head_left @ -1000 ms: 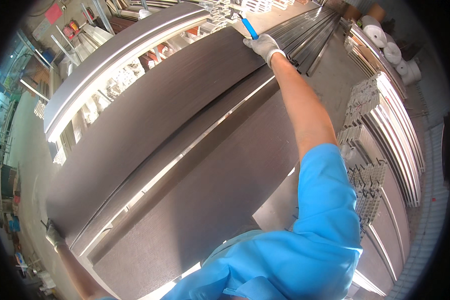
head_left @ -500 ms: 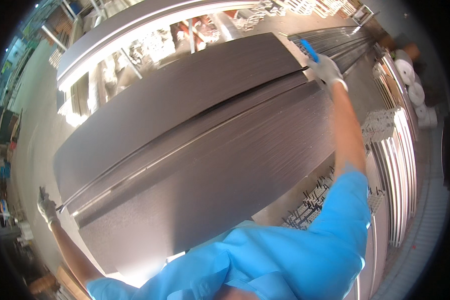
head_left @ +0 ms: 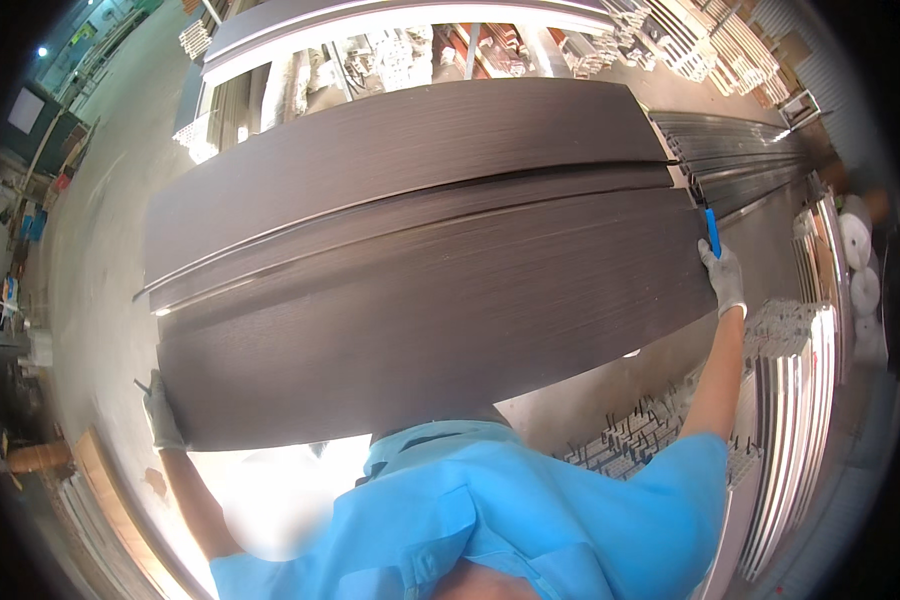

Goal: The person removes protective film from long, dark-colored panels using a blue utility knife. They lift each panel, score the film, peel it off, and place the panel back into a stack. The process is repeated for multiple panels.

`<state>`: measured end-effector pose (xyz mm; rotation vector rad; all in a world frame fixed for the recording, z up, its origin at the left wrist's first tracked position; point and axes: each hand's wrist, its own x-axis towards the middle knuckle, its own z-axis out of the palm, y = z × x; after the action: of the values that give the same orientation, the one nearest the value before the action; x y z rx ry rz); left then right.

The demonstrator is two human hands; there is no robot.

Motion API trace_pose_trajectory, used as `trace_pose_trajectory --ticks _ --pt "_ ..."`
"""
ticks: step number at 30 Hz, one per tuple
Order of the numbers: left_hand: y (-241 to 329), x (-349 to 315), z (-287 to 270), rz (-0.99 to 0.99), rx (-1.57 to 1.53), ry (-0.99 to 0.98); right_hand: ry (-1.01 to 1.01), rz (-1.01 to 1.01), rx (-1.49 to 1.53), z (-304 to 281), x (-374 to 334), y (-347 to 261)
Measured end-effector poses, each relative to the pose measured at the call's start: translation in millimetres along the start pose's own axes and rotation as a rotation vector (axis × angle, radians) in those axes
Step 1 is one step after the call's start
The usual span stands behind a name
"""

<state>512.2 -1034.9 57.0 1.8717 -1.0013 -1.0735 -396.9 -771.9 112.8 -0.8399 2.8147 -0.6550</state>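
A wide dark brown panel (head_left: pixel 420 310) lies across in front of me. My left hand (head_left: pixel 163 415), in a whitish glove, is closed against its left end; a thin dark stick-like tool (head_left: pixel 143 386) juts out of the fingers. At the right end my gloved right hand (head_left: pixel 726 280) grips a blue-handled tool (head_left: pixel 712 234) and touches the panel's edge. Beyond lies a second dark panel (head_left: pixel 400 150), with narrow dark strips (head_left: pixel 420 207) between the two. The tools' working ends cannot be made out.
Long dark profiles (head_left: pixel 730 150) lie past the right end. A stack with black prongs (head_left: pixel 625 445) stands near my right arm, beside pale upright boards (head_left: pixel 795 410). White rolls (head_left: pixel 856 240) are at the far right. A rack with a long bar (head_left: pixel 400 25) spans the back.
Both hands have come nearer, from the ends of the strips between the panels to the ends of the near panel. The view has shifted too.
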Motion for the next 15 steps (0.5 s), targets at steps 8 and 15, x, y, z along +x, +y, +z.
trace_pose_trajectory --ticks 8,15 --pt "-4.9 -12.5 -5.1 0.058 0.039 0.030 -0.037 0.029 0.078 -2.8 -14.5 23.0" --pt "16.9 -5.8 -14.2 0.397 0.224 0.210 0.089 0.024 -0.103 -1.0 -5.3 27.0"
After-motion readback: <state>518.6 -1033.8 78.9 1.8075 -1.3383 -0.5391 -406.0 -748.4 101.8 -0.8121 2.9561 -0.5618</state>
